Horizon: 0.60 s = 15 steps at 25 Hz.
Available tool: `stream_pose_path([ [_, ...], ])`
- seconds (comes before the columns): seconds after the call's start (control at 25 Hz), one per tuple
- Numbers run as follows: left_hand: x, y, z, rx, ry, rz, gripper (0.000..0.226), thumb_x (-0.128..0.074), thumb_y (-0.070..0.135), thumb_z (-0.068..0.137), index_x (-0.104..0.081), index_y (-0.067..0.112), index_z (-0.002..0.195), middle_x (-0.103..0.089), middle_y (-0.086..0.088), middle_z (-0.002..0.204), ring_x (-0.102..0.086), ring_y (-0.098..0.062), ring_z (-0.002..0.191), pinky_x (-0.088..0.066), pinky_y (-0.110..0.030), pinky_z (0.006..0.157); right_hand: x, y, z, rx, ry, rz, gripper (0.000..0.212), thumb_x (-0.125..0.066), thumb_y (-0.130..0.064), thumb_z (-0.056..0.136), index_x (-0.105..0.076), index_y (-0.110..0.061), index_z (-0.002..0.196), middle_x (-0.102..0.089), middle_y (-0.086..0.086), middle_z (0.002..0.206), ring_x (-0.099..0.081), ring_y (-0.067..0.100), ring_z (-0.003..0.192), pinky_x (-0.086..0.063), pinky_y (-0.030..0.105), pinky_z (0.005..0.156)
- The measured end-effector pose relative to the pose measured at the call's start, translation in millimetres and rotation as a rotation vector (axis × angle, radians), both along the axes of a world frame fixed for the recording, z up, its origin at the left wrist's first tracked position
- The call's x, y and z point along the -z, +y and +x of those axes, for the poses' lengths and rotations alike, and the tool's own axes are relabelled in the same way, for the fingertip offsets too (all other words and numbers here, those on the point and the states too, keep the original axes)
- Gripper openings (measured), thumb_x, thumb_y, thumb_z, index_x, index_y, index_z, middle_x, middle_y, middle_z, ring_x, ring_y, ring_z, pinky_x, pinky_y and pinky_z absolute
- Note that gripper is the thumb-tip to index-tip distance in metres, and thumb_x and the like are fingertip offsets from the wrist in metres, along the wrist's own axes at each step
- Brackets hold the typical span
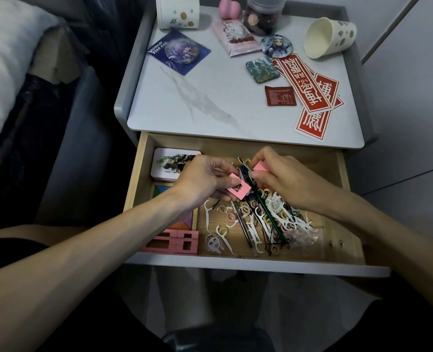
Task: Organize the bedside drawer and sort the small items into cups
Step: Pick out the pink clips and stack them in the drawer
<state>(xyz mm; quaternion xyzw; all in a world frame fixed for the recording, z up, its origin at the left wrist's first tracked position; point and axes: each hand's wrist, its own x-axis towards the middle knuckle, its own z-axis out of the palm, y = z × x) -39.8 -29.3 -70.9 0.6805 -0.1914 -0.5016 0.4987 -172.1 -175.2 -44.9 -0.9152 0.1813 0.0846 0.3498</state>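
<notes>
Left hand [200, 182] grips pink block [238, 191] above floss picks [257, 216].

Bare throughout: left hand [200, 181], right hand [284, 179], both forearms to frame edge. Black garment [12, 252] at lap, lower left — strip of bare leg just above it. Fabric detail lost in shadow.
</notes>
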Motion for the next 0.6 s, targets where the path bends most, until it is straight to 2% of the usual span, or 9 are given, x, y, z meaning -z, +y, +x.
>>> stream_pose_path([
  [0.08, 0.0, 0.1, -0.3, 0.001, 0.005, 0.002, 0.008, -0.068, -0.002, 0.087, -0.066, 0.003, 0.092, -0.073, -0.021, 0.084, -0.071, -0.024, 0.062, -0.060, -0.026, 0.059, 2.6, 0.8, 0.9, 0.009, -0.029, -0.065, 0.019, -0.049, -0.038, 0.100, -0.046, -0.022, 0.109, -0.063, -0.011, 0.087, -0.059, 0.000, 0.074, -0.044, 0.022, 0.059],
  [0.2, -0.2, 0.4, -0.9, 0.007, 0.007, 0.001, 0.011, -0.068, -0.002, 0.087, -0.066, 0.001, 0.097, -0.073, -0.022, 0.086, -0.071, -0.024, 0.064, -0.061, -0.027, 0.061, 9.0, 0.5, 1.5, 0.030, -0.061, -0.083, 0.023, -0.057, -0.043, 0.094, -0.057, -0.021, 0.101, -0.067, -0.010, 0.083, -0.061, -0.001, 0.072, -0.044, 0.023, 0.061],
  [0.32, 0.1, 1.1, -0.3, 0.006, 0.013, -0.007, 0.016, -0.068, 0.000, 0.087, -0.066, -0.002, 0.103, -0.074, -0.022, 0.087, -0.072, -0.026, 0.067, -0.061, -0.029, 0.063, 11.1, -0.6, 3.6, 0.107, -0.157, -0.016, 0.020, -0.067, -0.036, 0.090, -0.073, -0.022, 0.102, -0.062, -0.013, 0.081, -0.057, -0.004, 0.072, -0.038, 0.016, 0.064],
  [0.48, 0.0, 1.7, 0.3, -0.002, 0.047, -0.023, 0.019, -0.068, 0.000, 0.088, -0.067, -0.001, 0.107, -0.074, -0.021, 0.088, -0.073, -0.028, 0.070, -0.061, -0.028, 0.064, 14.3, 6.9, 5.9, 0.145, -0.176, 0.060, 0.028, -0.067, -0.024, 0.092, -0.065, -0.019, 0.119, -0.061, -0.010, 0.086, -0.060, -0.004, 0.071, -0.047, 0.017, 0.065],
  [0.6, -0.6, 1.3, 0.0, -0.021, 0.076, -0.023, 0.021, -0.066, -0.002, 0.088, -0.068, -0.001, 0.109, -0.074, -0.022, 0.090, -0.073, -0.027, 0.070, -0.061, -0.026, 0.064, 16.9, 11.9, 5.3, 0.200, -0.198, 0.090, 0.021, -0.071, -0.024, 0.090, -0.058, -0.020, 0.107, -0.064, -0.005, 0.085, -0.062, -0.001, 0.066, -0.050, 0.020, 0.059],
])
